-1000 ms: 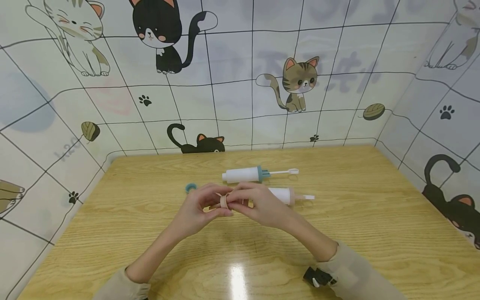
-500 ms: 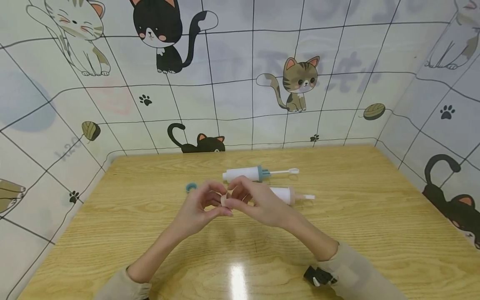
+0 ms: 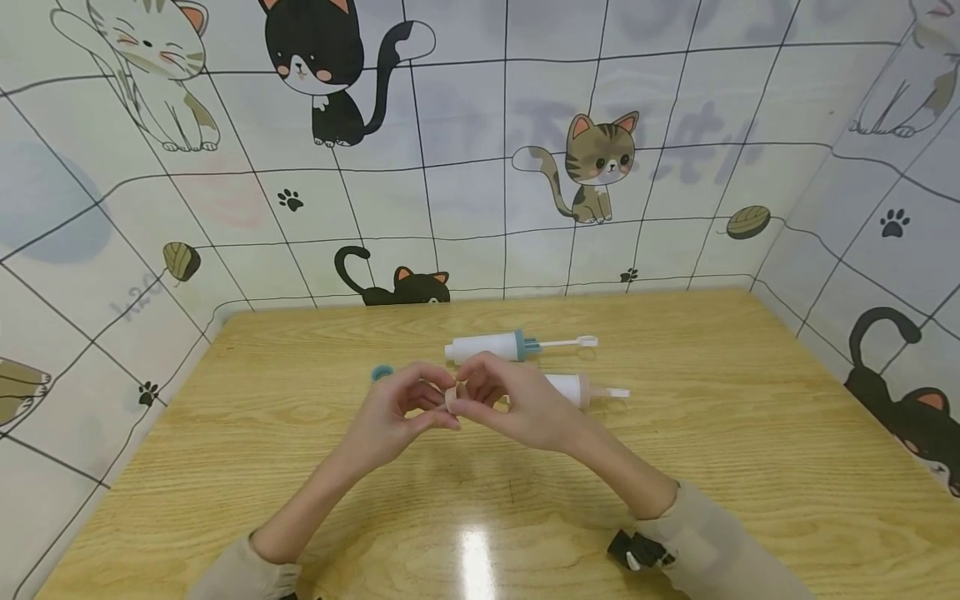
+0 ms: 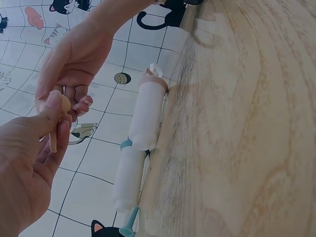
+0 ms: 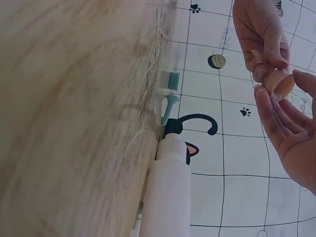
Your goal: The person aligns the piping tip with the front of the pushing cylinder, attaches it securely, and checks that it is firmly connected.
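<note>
Both hands meet over the table around a small peach cap, shaped like a shallow cup. My left hand pinches it from the left between thumb and fingers. From the other side my right hand holds its rim with thumb and curled fingers. In the right wrist view the hollow of the peach cap shows, and a thin peach stem sticks out by the left fingers. Behind the right hand lies a white bottle with a peach collar, partly hidden.
Farther back lies another white bottle with a teal collar and a thin white brush-like end. A round teal piece sits left of it, and the right wrist view shows a flared teal piece. A cat-patterned wall sheet borders the table.
The right fingers, earlier stretched toward the left hand, are now bent with the knuckles raised. The peach cap has turned slightly and shifted a little to the right between the hands.
</note>
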The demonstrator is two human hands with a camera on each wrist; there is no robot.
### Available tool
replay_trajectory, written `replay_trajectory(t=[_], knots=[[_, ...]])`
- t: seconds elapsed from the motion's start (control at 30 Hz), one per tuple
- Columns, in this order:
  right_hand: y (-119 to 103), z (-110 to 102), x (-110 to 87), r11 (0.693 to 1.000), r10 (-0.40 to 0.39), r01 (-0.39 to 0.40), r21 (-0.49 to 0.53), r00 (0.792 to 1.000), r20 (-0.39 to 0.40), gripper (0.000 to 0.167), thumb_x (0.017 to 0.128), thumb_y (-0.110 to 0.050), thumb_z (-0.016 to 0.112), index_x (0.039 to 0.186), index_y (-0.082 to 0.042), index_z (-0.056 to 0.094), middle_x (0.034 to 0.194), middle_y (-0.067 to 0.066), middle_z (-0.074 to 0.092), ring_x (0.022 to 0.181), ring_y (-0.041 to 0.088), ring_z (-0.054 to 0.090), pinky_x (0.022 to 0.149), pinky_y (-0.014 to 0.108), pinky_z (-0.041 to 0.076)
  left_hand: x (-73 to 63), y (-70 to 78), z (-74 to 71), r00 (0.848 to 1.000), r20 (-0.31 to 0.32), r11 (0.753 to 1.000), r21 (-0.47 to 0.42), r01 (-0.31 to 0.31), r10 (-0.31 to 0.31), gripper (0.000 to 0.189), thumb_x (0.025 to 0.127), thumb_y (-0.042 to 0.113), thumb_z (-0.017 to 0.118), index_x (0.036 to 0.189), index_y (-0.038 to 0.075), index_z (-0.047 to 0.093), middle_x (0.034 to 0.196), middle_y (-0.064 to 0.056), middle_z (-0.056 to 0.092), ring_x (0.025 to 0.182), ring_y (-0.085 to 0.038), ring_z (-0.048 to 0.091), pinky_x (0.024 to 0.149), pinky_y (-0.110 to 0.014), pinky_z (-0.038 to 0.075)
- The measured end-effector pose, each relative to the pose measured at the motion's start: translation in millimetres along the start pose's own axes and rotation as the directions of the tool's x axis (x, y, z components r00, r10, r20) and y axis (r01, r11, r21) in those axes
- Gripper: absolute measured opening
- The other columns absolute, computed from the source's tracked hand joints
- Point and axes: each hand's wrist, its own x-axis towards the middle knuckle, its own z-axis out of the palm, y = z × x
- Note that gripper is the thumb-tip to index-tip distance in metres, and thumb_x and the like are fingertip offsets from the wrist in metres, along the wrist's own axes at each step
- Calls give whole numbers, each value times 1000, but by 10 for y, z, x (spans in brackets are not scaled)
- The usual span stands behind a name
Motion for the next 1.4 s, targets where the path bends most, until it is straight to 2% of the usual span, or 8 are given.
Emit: replay_trajectory(t=[0.3,0.57,0.77,0.93,1.07,1.27,1.4], knots=[[19,-7,1,1000,4,-4,19,1000,4,19,99,-14,68,115,-8,60,90,-2,68,78,13,67,68,28,59,-7,-2,-23,1000,-12,998,51,-28,29,34,83,-14,74,113,-2,64,96,-13,68,80,-18,70,71,-33,62],[1,-24,-8,999,31,-31,27,1000,-1,21,99,-14,68,117,-7,61,93,-2,68,82,11,67,73,29,60,3,25,-25,999,-25,997,64,-36,37,35,81,-14,75,113,-2,64,93,-12,69,78,-17,71,69,-32,62],[8,-23,-16,999,41,-40,28,999,-4,21,99,-15,68,117,-6,61,93,-2,68,83,11,68,74,29,60,-1,53,-27,1000,-13,997,80,7,-6,37,83,-10,77,116,0,62,100,-11,66,73,-18,69,65,-29,60],[16,-18,-14,999,25,-25,37,1000,-2,22,99,-14,68,118,-5,61,94,0,68,82,12,67,73,29,60,-10,84,-12,998,-28,987,147,61,-57,40,82,-3,81,116,0,61,102,-8,64,61,-13,57,52,-21,46],[21,-13,-7,999,8,-8,49,1000,3,21,99,-14,68,117,-6,61,94,3,68,81,15,68,73,29,61,-10,92,-5,997,-46,985,157,70,-64,39,82,-2,82,115,1,62,101,-9,63,56,-10,47,48,-19,38],[15,-20,1,999,24,-24,38,1000,0,20,99,-13,68,117,-6,60,93,1,68,82,13,68,74,29,60,-6,71,-2,998,-59,985,169,46,-36,32,83,-2,81,110,5,64,98,-9,65,54,-11,47,46,-20,39],[6,-26,4,999,31,-31,32,1000,-2,22,99,-13,68,117,-4,60,93,-1,68,81,12,68,74,29,60,-3,66,-3,997,-50,982,181,58,-50,35,82,1,82,112,6,64,99,-6,66,55,-12,54,48,-21,42]])
